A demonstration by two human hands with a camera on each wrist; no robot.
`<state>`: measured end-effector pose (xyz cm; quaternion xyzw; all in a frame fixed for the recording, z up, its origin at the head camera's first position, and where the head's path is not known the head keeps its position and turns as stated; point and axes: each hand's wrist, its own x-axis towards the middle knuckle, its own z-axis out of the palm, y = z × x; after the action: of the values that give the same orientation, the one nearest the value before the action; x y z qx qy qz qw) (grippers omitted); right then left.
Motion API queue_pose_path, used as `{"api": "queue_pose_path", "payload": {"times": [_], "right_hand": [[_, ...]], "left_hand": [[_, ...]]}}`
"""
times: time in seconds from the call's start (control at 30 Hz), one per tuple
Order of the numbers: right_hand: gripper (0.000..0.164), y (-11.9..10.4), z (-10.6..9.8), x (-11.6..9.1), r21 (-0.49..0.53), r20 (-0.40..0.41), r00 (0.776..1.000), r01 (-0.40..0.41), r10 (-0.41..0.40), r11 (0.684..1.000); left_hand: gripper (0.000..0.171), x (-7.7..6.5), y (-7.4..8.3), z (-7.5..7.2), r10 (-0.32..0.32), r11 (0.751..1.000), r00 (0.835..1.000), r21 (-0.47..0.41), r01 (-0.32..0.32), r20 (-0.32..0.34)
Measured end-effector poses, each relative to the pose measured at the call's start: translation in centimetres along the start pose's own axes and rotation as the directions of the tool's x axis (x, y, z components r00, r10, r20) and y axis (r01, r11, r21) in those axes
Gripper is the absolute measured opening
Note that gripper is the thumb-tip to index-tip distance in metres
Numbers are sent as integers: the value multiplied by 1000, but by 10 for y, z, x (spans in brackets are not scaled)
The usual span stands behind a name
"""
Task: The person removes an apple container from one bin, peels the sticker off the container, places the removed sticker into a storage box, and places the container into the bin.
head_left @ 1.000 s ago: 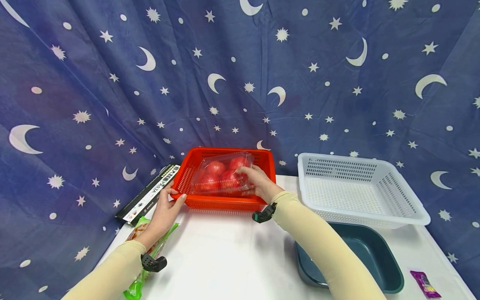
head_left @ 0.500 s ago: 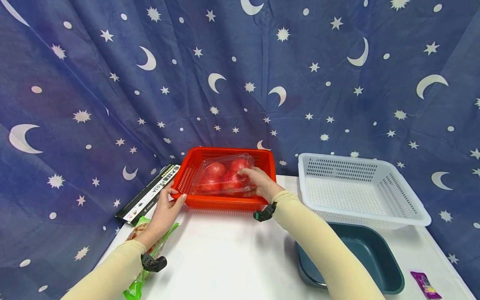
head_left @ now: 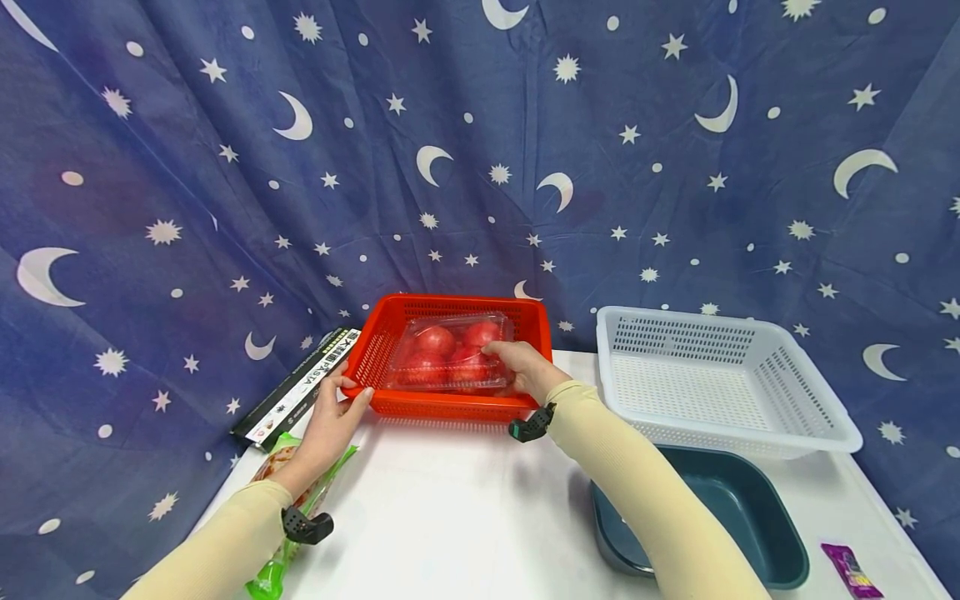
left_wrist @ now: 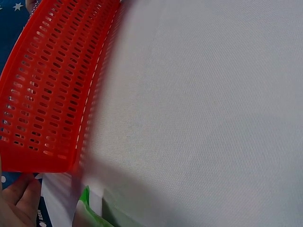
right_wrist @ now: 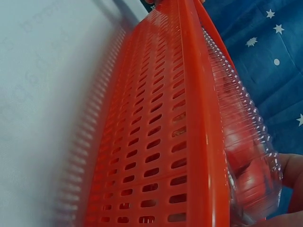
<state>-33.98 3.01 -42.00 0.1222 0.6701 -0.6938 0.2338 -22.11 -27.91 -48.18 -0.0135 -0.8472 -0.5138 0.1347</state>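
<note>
A clear plastic box of red round fruit [head_left: 468, 364] lies inside the red basket [head_left: 442, 406], its front edge close to the basket's front rim. My right hand [head_left: 525, 367] grips the box's right end, thumb on top. In the right wrist view that clear box [right_wrist: 241, 142] shows beyond the basket's rim, with part of the hand [right_wrist: 291, 189] at its end. My left hand [head_left: 335, 421] holds the basket's front left corner by the rim. Its fingers [left_wrist: 28, 194] appear under that corner in the left wrist view. The exact kind of fruit is unclear through the plastic.
A black and white pasta box [head_left: 300, 392] leans left of the basket. A green-edged food packet [head_left: 273, 571] lies under my left forearm. To the right stand a white basket [head_left: 720, 429], a dark teal tub [head_left: 780, 533] and a small purple packet [head_left: 851, 571].
The box of fruit has settled lower and flatter in the red basket and shifted slightly right, with my right hand still on it. My left hand has stayed on the corner.
</note>
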Motion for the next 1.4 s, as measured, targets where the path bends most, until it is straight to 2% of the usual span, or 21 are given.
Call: {"api": "queue_pose_path", "payload": {"times": [0.67,0.93,1.2,1.3,1.4], "right_hand": [[58,3,-1,0,-9,-36,999,-13,13,1000],[55,4,-1,0,-40,-76,997,-19,16,999],[52,5,0,0,-60,-80,997,-20,15,998],[51,4,-1,-1,-83,-83,996,-25,18,996],[48,1,-1,-3,-112,-90,996,-22,12,993]], "left_hand": [[41,-2,4,0,8,1000,1000,-4,-8,5],[44,-2,5,0,6,1000,1000,-1,-6,12],[40,-2,3,0,10,1000,1000,7,-10,8],[38,-3,10,-1,13,1000,1000,-9,-13,9],[35,-8,27,-4,14,999,1000,-31,-13,17]]}}
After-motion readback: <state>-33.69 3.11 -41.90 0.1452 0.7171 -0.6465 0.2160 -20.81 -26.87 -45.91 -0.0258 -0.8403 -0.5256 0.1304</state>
